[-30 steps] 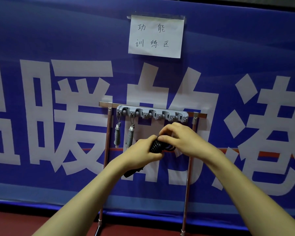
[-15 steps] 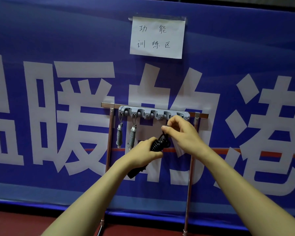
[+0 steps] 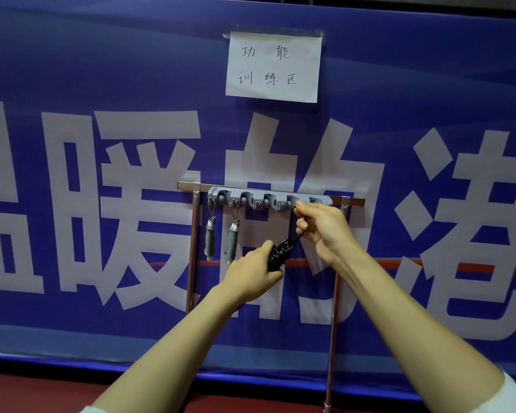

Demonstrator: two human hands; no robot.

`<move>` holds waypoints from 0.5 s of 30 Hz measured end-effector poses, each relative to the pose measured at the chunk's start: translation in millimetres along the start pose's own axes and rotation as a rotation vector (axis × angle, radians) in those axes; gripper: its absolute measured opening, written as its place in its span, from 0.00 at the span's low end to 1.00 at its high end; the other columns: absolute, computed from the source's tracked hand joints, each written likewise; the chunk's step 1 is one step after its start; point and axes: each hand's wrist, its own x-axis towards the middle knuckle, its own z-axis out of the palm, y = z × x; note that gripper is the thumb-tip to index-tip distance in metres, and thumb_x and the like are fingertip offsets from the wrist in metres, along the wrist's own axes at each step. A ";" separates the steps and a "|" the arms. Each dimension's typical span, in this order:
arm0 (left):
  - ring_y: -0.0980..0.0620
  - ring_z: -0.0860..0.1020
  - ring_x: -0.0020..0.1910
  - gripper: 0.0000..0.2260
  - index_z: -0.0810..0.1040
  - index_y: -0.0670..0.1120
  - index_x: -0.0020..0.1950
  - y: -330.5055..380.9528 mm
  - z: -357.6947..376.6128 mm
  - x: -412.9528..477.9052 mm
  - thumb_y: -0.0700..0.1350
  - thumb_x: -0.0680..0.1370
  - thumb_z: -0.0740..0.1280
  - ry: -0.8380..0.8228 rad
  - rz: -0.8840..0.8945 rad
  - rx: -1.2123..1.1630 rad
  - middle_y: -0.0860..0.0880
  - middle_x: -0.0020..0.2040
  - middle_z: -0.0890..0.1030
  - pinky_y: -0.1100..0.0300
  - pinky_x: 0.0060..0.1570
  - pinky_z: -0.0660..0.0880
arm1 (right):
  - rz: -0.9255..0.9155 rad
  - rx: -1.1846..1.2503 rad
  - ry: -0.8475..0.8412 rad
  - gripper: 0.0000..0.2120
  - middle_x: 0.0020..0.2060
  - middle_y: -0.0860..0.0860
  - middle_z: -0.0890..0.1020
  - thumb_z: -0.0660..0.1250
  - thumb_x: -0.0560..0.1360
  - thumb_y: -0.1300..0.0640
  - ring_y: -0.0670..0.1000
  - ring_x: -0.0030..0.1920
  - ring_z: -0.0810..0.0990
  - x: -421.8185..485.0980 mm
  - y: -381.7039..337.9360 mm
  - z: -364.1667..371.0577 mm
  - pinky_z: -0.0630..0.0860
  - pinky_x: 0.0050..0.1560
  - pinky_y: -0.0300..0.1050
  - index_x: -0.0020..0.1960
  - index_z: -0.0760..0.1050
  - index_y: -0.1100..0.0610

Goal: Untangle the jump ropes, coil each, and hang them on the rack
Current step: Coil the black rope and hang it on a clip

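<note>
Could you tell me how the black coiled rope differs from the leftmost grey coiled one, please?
The black coiled rope is tilted in the left hand; the leftmost grey coiled rope hangs straight, untouched. The right hand pinches the black rope's loop; the grey rope's loop sits on the grey rack. Both are tightly coiled.

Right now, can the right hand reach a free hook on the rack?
Probably yes: the right hand, pinching a loop of the black rope, sits just below the right-end hooks of the grey rack, and nothing lies between. The grey ropes hang at the left end.
</note>
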 end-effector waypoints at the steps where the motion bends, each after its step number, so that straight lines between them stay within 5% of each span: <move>1: 0.45 0.76 0.40 0.11 0.66 0.48 0.54 -1.0 1.9 0.2 0.47 0.76 0.64 0.014 -0.008 -0.036 0.50 0.44 0.76 0.49 0.44 0.76 | -0.007 0.015 -0.010 0.07 0.33 0.51 0.75 0.64 0.78 0.64 0.42 0.23 0.70 -0.3 0.0 1.1 0.72 0.28 0.36 0.42 0.75 0.61; 8: 0.49 0.74 0.36 0.12 0.65 0.52 0.55 -4.6 17.4 -0.7 0.45 0.76 0.65 0.168 -0.007 -0.271 0.53 0.41 0.75 0.50 0.39 0.75 | 0.047 0.257 -0.030 0.06 0.34 0.51 0.79 0.64 0.78 0.64 0.41 0.25 0.74 10.6 -0.5 5.4 0.72 0.26 0.33 0.43 0.77 0.62; 11: 0.51 0.75 0.32 0.15 0.66 0.54 0.58 -14.8 20.0 4.5 0.50 0.76 0.68 0.122 -0.013 -0.426 0.51 0.44 0.77 0.45 0.37 0.79 | 0.032 0.015 -0.091 0.04 0.36 0.51 0.79 0.64 0.79 0.63 0.41 0.27 0.75 23.3 -0.3 11.6 0.72 0.28 0.32 0.48 0.77 0.64; 15: 0.53 0.79 0.39 0.26 0.69 0.52 0.63 -25.8 9.5 9.1 0.61 0.72 0.71 0.015 -0.076 -0.726 0.48 0.50 0.80 0.60 0.35 0.76 | 0.088 -0.178 -0.260 0.04 0.38 0.52 0.80 0.65 0.78 0.63 0.46 0.34 0.77 47.1 -5.4 19.4 0.77 0.34 0.34 0.46 0.78 0.63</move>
